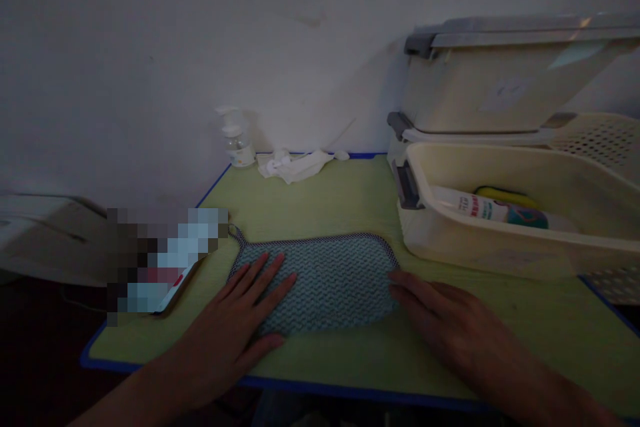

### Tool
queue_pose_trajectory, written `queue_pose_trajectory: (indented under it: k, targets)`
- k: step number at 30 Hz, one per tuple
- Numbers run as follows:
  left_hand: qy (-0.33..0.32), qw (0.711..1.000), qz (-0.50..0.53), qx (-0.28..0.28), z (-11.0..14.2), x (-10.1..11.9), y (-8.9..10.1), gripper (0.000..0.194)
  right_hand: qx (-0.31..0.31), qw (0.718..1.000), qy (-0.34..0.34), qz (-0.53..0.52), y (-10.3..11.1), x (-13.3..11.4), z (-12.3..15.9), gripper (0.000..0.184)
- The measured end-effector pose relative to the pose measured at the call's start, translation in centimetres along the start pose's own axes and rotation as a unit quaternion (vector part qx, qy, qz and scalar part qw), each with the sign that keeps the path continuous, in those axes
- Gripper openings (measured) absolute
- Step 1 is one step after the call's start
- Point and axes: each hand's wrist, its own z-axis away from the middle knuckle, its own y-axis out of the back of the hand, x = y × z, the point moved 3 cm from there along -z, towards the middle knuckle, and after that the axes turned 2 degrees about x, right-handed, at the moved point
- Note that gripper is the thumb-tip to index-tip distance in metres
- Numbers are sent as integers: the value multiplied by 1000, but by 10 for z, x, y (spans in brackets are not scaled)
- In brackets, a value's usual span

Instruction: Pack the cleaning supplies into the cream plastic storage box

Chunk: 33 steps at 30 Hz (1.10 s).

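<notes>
Pale, plain wall [310,47] stands dimly lit behind a green counter [320,203] with a blue rim. On it, the left fingers [269,275] are spread wide and flat over the left part of a blue textured cloth [330,287], the left hand [233,323] palm down. The right fingers [417,290] lie close together at its right edge; whether they pinch it cannot be told, as the underside of the right hand [463,320] is hidden. The cloth lies flat near the front, its dark-trimmed loop at the far left corner. Left of it is a pixelated packet [183,260]. Behind sit a pump bottle [240,145] and crumpled white tissue [300,165]. To the right, a cream bin [500,257] holds a white bottle [487,208] and something yellow [507,196]; a lidded box [500,90] rises behind it.
</notes>
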Motion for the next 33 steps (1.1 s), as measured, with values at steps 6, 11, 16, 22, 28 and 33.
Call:
queue_pose_trajectory:
  k: [6, 11, 16, 22, 28, 33]
  targets:
    - [25, 1000, -13, -2, -4, 2, -3, 66, -33, 998, -50, -20, -5, 5, -35, 30]
    - [53, 998, 4, -41, -33, 16, -4, 78, -63, 996, -67, 11, -18, 4, -59, 27]
    - [103, 992, 43, -64, -87, 42, -3, 89, -91, 994, -42, 44, -35, 5, -67, 28]
    - [83, 990, 94, -61, -129, 61, 4, 83, -20, 998, -28, 45, -44, 13, -60, 33]
    - [-21, 998, 62, -12, -101, 25, 13, 79, 20, 1000, -18, 15, -54, 17, -51, 29]
    - [-4, 999, 39, 13, -74, -7, 4, 62, 55, 998, -6, -34, -54, 16, -53, 26]
